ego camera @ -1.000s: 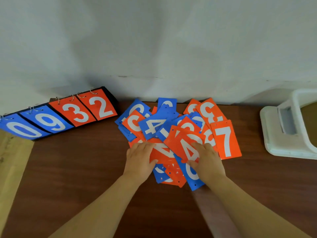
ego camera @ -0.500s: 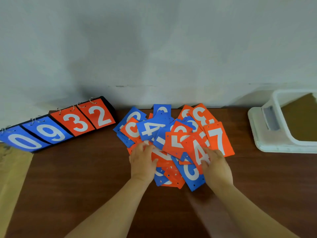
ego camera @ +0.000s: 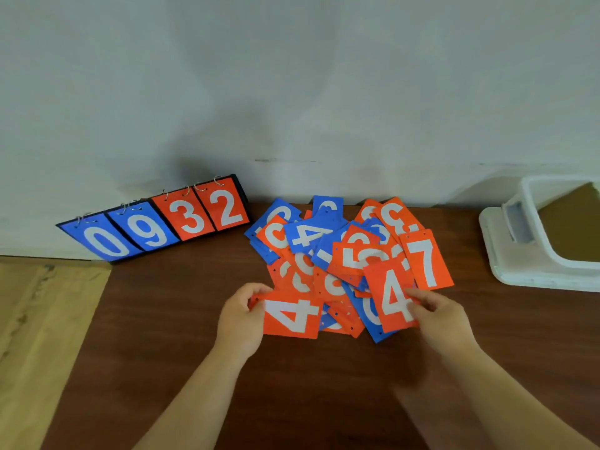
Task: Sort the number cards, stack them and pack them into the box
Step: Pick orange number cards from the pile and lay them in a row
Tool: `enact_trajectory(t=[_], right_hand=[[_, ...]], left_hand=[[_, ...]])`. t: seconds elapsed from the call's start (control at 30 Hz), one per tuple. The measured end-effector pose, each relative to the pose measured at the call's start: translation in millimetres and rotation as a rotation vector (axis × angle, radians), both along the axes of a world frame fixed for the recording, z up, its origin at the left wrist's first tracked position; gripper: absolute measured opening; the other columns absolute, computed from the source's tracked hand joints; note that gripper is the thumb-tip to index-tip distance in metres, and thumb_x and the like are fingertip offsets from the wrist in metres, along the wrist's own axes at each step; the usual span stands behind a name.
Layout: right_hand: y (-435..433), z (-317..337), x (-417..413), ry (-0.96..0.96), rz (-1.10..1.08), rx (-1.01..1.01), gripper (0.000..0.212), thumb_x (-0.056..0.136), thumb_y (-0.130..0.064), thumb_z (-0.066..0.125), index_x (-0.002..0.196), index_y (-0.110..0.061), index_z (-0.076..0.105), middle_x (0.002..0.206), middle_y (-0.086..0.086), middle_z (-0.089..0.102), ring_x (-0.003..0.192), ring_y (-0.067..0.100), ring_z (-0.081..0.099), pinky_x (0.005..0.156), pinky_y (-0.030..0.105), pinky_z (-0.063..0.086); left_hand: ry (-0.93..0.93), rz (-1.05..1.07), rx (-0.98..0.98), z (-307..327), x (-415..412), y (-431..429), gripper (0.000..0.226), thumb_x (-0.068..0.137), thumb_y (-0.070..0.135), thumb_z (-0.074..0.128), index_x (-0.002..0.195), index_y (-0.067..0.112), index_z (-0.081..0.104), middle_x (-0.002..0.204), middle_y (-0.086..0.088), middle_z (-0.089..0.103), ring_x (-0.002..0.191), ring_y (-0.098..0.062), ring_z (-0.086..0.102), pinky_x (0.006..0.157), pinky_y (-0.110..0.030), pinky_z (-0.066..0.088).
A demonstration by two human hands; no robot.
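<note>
1. Cards of orange and blue plastic, each printed with a white numeral, lie in a loose overlapping pile (ego camera: 324,254) on the dark brown wooden table (ego camera: 194,368), toward its far side below the pale grey wall (ego camera: 292,76).
2. The left hand (ego camera: 242,323) holds an orange card with a sideways white 4 (ego camera: 292,316). Its fingers are curled round the card's left short edge. This card sits at the near left of the pile and overlaps the cards behind it.
3. The right hand (ego camera: 444,316) pinches an orange card with an upright white 4 (ego camera: 391,293) by its right edge, fingertips curled onto the face. The card is slightly tilted and covers part of a blue card at the near right of the pile.
4. An orange card with a white 7 (ego camera: 425,259) lies just beyond the right hand, on the pile's right edge. A blue card with a white 4 (ego camera: 306,237) rests nearer the far side.
5. The white plastic box (ego camera: 519,264) stands open at the right, well apart from the pile, with a brown inside showing.
6. A black flip scoreboard (ego camera: 152,225) stands by the wall at the far left. Its ring-bound cards read 0 and 9 in blue, then 3 and 2 in orange.
7. A light wooden surface (ego camera: 39,319) adjoins the table on the left.
</note>
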State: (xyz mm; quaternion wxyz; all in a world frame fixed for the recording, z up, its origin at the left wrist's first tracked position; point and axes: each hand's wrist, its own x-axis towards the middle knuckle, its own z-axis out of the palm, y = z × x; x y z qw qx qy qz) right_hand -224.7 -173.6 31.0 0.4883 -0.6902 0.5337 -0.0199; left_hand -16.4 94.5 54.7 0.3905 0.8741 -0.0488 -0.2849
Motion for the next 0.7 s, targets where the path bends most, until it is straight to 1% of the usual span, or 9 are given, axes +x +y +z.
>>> enact_trajectory(t=[0.07,0.13,0.17,0.27,0.37,0.47,0.53,0.63,0.7], right_hand=[[10,4,-10,-0.013,-0.008,0.040,0.028,0.098,-0.018,0.065,0.124,-0.027,0.071,0.128,0.000,0.064,0.108,0.018,0.065,0.087,0.036,0.057],[21,10,-20,-0.037,0.001,0.056,0.026,0.097,-0.014,0.066,0.120,-0.026,0.070,0.118,-0.002,0.066,0.096,0.010,0.066,0.083,0.034,0.058],[26,13,-26,-0.049,0.004,0.062,0.026,0.097,-0.013,0.066,0.119,-0.026,0.069,0.115,-0.003,0.067,0.092,0.007,0.066,0.082,0.033,0.058],[37,20,-48,-0.054,0.030,0.064,0.033,0.094,-0.011,0.069,0.117,-0.034,0.066,0.114,-0.006,0.070,0.098,0.011,0.069,0.087,0.036,0.059],[50,26,-75,-0.085,0.026,0.064,0.038,0.091,-0.007,0.071,0.111,-0.039,0.066,0.112,-0.006,0.071,0.098,0.014,0.071,0.089,0.040,0.060],[64,33,-97,-0.119,0.050,0.086,0.036,0.090,-0.005,0.072,0.108,-0.036,0.068,0.110,-0.006,0.072,0.096,0.011,0.071,0.083,0.032,0.059],[75,38,-107,-0.144,0.105,0.133,0.036,0.090,-0.004,0.072,0.109,-0.034,0.070,0.106,-0.007,0.074,0.092,0.008,0.072,0.080,0.028,0.059],[89,51,-114,-0.169,0.241,0.140,0.035,0.089,-0.003,0.073,0.108,-0.033,0.071,0.098,-0.005,0.075,0.087,0.008,0.074,0.076,0.025,0.060],[94,63,-119,-0.199,0.297,0.165,0.033,0.089,0.000,0.071,0.108,-0.026,0.071,0.094,-0.003,0.077,0.086,0.011,0.075,0.075,0.025,0.061]], left_hand=[[0.014,0.004,-0.016,5,-5,24,0.021,0.102,0.017,0.054,0.107,0.033,0.066,0.105,0.010,0.064,0.094,-0.008,0.064,0.068,-0.020,0.050],[-0.014,0.017,-0.007,4,-12,45,0.023,0.099,0.013,0.057,0.107,0.032,0.067,0.106,0.007,0.065,0.095,-0.011,0.064,0.068,-0.022,0.048],[-0.017,0.036,-0.007,2,-17,54,0.024,0.098,0.012,0.059,0.108,0.033,0.067,0.107,0.006,0.065,0.097,-0.013,0.065,0.068,-0.023,0.048],[0.036,0.084,-0.017,-2,-35,77,0.027,0.095,0.010,0.063,0.110,0.033,0.066,0.111,0.003,0.068,0.100,-0.016,0.067,0.070,-0.025,0.051],[0.073,0.031,0.008,-4,-53,87,0.027,0.095,0.011,0.065,0.114,0.032,0.066,0.115,0.001,0.068,0.101,-0.017,0.067,0.071,-0.025,0.053],[0.079,-0.024,0.031,6,-72,82,0.026,0.099,0.013,0.061,0.117,0.031,0.066,0.112,0.005,0.066,0.098,-0.013,0.066,0.069,-0.021,0.051],[0.079,-0.046,-0.011,17,-89,71,0.026,0.100,0.011,0.058,0.113,0.033,0.066,0.109,0.007,0.066,0.095,-0.010,0.066,0.070,-0.021,0.051],[0.083,-0.096,-0.076,35,-119,49,0.027,0.101,0.010,0.056,0.109,0.034,0.068,0.107,0.009,0.068,0.098,-0.009,0.067,0.079,-0.023,0.052],[0.098,-0.105,-0.113,47,-140,33,0.030,0.101,0.009,0.055,0.107,0.035,0.070,0.107,0.007,0.070,0.097,-0.010,0.068,0.083,-0.026,0.055]])
